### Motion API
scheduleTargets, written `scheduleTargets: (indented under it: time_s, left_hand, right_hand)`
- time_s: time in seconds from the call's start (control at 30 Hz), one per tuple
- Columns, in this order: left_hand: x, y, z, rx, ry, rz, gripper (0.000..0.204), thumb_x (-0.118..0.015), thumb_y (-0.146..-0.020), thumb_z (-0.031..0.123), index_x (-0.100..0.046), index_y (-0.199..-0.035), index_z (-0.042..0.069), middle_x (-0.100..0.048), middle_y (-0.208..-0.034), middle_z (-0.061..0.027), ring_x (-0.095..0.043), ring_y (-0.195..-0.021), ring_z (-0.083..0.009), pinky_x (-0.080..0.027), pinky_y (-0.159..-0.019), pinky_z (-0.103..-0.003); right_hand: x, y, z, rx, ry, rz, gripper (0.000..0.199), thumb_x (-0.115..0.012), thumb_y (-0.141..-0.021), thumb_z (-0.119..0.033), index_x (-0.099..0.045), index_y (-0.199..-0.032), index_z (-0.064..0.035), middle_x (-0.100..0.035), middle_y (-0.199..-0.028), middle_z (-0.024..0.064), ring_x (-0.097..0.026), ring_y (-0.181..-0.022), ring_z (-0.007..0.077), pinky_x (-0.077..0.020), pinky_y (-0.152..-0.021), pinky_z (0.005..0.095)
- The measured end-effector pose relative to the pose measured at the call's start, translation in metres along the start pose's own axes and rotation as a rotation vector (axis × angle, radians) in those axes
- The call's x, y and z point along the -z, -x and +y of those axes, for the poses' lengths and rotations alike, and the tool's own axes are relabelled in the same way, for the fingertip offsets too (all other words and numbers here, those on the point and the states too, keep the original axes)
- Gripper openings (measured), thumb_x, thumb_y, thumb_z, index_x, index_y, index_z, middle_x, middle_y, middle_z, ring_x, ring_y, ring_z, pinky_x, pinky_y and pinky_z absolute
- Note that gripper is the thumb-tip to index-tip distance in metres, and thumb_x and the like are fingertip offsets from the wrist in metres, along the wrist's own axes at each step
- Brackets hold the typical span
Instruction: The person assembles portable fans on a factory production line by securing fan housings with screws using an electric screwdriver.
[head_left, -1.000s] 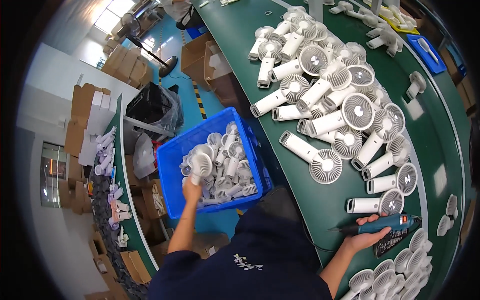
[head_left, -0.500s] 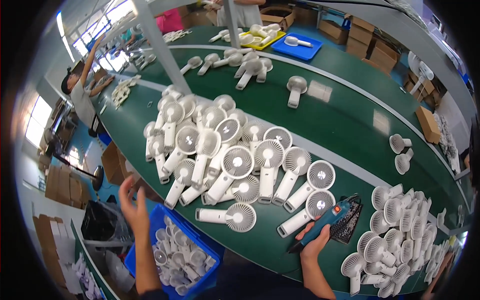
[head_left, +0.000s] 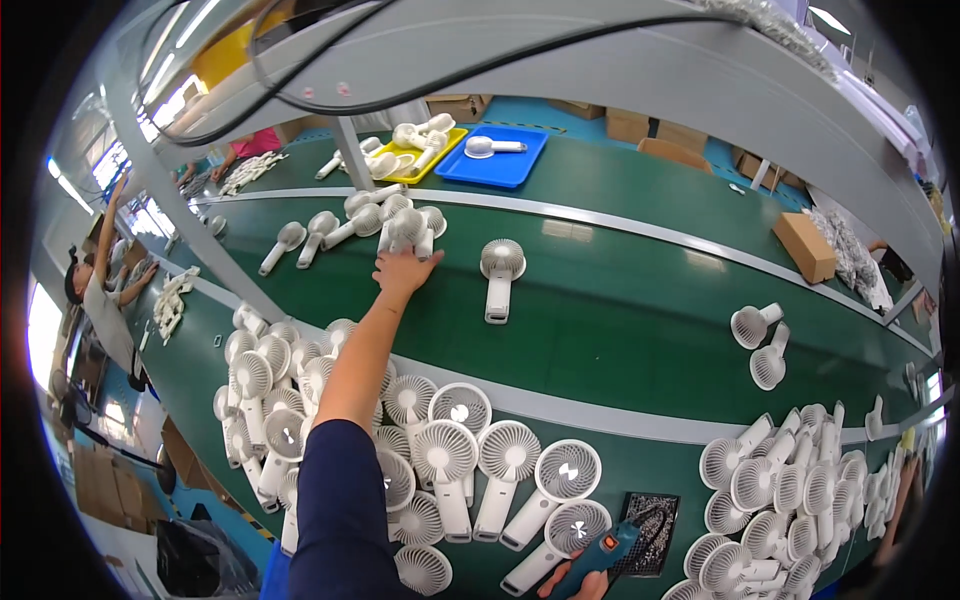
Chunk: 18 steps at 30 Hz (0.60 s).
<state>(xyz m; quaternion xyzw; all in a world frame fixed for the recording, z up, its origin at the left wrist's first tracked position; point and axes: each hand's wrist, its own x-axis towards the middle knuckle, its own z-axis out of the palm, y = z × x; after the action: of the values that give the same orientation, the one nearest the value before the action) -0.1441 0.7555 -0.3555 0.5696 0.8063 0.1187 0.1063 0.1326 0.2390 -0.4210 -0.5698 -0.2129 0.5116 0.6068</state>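
My left hand (head_left: 405,268) reaches across to the belt, thumb and fingers spread at the near side of a white handheld fan (head_left: 407,230) in a small cluster. Part of that fan and some fingertips are hidden, and I see no closed grip. At the lower edge my right hand (head_left: 590,585) is closed around a teal electric screwdriver (head_left: 597,556), its fingers partly cut off by the frame. Just beside the screwdriver lies another handheld fan (head_left: 578,527), with a black tray of small screws (head_left: 650,535) on its other side.
Piles of white fans lie on the near table, left (head_left: 250,375) and right (head_left: 755,485). A lone fan (head_left: 502,258) rests on the green belt. Yellow (head_left: 455,136) and blue (head_left: 528,172) trays stand beyond. A grey post (head_left: 190,225) and black cable (head_left: 480,40) cross the view.
My left hand has moved from above the blue bin at the near left, far forward to the fans on the belt. The view has shifted; the right hand still holds the screwdriver.
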Motion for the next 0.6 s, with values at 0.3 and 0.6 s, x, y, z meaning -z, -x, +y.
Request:
scheduleTargets:
  time_s: [0.3, 0.6]
  left_hand:
    - [-0.012, -0.034, 0.043, 0.088, 0.085, 0.138, 0.072, -0.065, -0.066, 0.05, -0.054, -0.116, 0.0, -0.053, -0.118, -0.0266, -0.047, -0.111, -0.0412, -0.046, -0.089, -0.042]
    - [-0.027, 0.107, 0.129, -0.085, 0.066, -0.111, 0.061, -0.075, -0.066, 0.04, -0.06, -0.114, 0.006, -0.04, -0.123, -0.0232, -0.046, -0.112, -0.0366, -0.047, -0.087, -0.045]
  right_hand:
    - [-0.007, 0.01, 0.009, 0.086, 0.273, 0.2, 0.034, -0.039, -0.096, -0.032, -0.047, -0.105, -0.0005, -0.057, -0.083, 0.0133, -0.052, -0.063, 0.0239, -0.044, -0.06, 0.0341]
    - [-0.015, -0.009, -0.043, 0.056, 0.101, -0.029, 0.04, -0.034, -0.097, -0.034, -0.05, -0.094, 0.0021, -0.056, -0.067, 0.0124, -0.052, -0.057, 0.0229, -0.0426, -0.053, 0.0325]
